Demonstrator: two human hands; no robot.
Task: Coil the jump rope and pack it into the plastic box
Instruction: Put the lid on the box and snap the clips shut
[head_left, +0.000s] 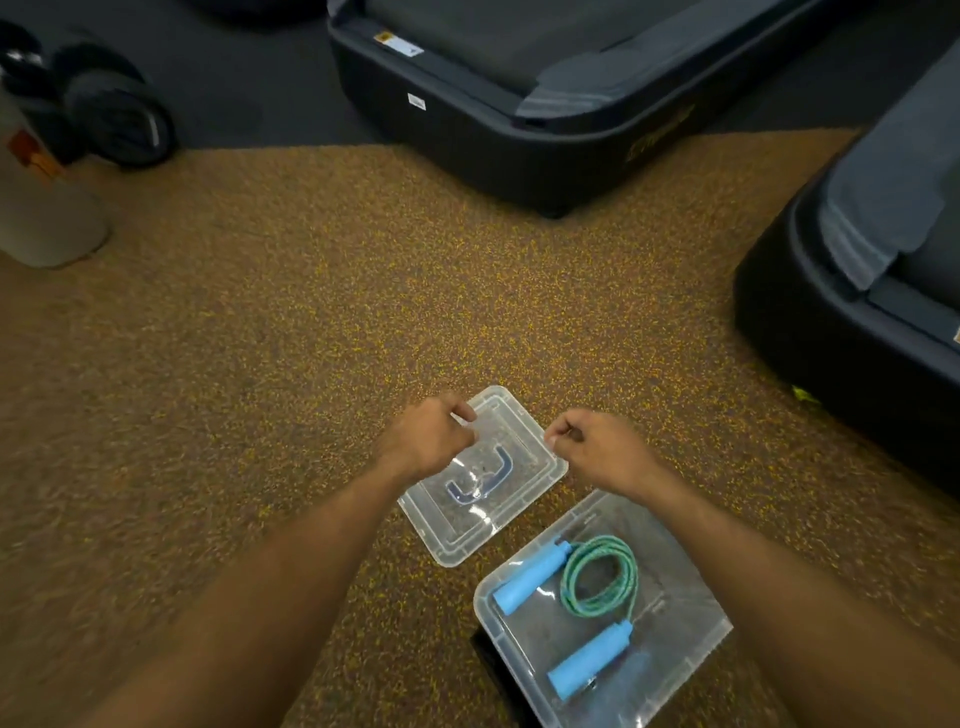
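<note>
The jump rope (602, 577) lies coiled inside the clear plastic box (680, 618) on the floor at the lower right. Its green cord forms a loop between two light blue handles. The box's clear lid (488, 525), which has a blue handle in its middle, lies just beyond the box. My left hand (426, 436) has its fingers curled at the lid's far left edge, with the thumb on the rim. My right hand (597, 447) pinches the lid's right corner. Whether the lid is off the floor is unclear.
Speckled brown rubber flooring spreads all around. A dark treadmill base (519, 104) stands at the back and another treadmill (857, 291) at the right. Black dumbbells (114, 114) and a white container (41, 208) sit at the far left.
</note>
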